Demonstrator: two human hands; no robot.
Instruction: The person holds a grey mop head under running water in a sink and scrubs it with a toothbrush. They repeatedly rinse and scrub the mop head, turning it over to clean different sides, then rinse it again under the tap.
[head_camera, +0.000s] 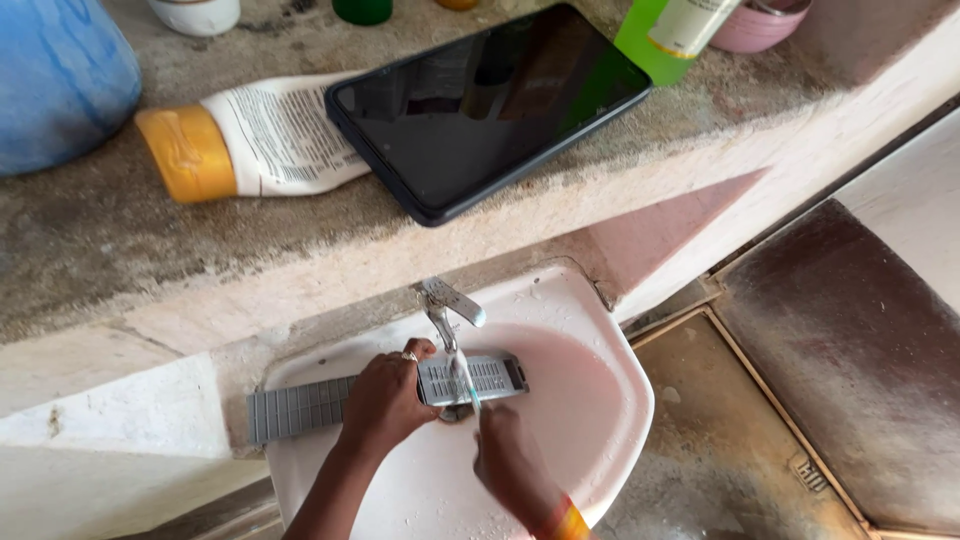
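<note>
Left hand (385, 400): fingers closed around a long grey slatted filter (380, 392), held across the white washbasin (620, 420).
Right hand (510, 462): fingers gripping a toothbrush (468, 385), its head pressed on the filter beneath the tap (445, 305).
Counter (90, 240): a tablet (480, 105) and a toppled bottle (255, 140) are seen far behind.

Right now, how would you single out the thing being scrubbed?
Find the pale pink basin below the concrete shelf. Under its tap, the left hand holds a long grey slotted grille, the only ribbed strip spanning the basin.
</note>
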